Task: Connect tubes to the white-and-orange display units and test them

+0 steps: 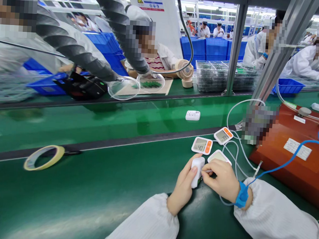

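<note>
My left hand (pixel 183 184) is wrapped around a small white plastic device (pixel 197 172), held tilted above the green bench. At the device's side, my right hand (pixel 221 176) has its fingers pinched together; a thin light piece seems to show between them, too small to name. Just beyond my hands lie two white digital display units with orange buttons, one reading 40 (pixel 202 146) and another behind it (pixel 223 135). A third display unit (pixel 219 156) is partly hidden by my right hand. Thin white tubes (pixel 237 156) loop beside them. A blue wrist strap (pixel 242 195) circles my right wrist.
A tape roll (pixel 44 158) lies on the left of the bench. Another white unit (pixel 193 115) rests on the green strip beyond the dark rail. At right stands an orange-brown box (pixel 289 156) with a blue cord. Duct hoods (pixel 123 87) hang ahead; co-workers sit opposite.
</note>
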`<state>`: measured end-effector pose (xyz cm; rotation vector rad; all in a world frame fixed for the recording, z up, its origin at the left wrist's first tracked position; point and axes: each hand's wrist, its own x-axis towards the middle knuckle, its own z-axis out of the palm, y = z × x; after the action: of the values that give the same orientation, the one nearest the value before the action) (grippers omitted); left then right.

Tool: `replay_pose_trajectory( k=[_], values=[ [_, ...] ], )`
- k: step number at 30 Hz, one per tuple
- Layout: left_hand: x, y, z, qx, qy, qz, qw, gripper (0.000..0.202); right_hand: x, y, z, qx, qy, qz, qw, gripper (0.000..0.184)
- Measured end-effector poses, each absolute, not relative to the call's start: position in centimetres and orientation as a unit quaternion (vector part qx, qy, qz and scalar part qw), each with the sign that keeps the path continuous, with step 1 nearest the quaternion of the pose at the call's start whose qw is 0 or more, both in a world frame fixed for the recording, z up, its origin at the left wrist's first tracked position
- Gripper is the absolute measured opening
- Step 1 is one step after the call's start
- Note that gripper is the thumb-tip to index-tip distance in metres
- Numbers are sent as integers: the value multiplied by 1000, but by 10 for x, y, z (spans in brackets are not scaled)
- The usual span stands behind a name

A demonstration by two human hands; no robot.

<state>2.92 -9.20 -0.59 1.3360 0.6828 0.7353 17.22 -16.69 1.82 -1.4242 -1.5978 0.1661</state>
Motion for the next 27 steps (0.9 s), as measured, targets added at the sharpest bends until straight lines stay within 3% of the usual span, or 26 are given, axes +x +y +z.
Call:
replay_pose_trajectory(
  k=[14,24,27],
  values=[
    [26,-93,-10,633,307,316,636,56,168,-168,16,-584,-647,85,482,16],
    [31,-90,-7,493,284,386,726,61,177,-169,26,-580,-654,26,484,15],
    [34,-86,-5,480,318,418,703,64,177,-171,23,-579,-659,106,468,26]
  ],
)
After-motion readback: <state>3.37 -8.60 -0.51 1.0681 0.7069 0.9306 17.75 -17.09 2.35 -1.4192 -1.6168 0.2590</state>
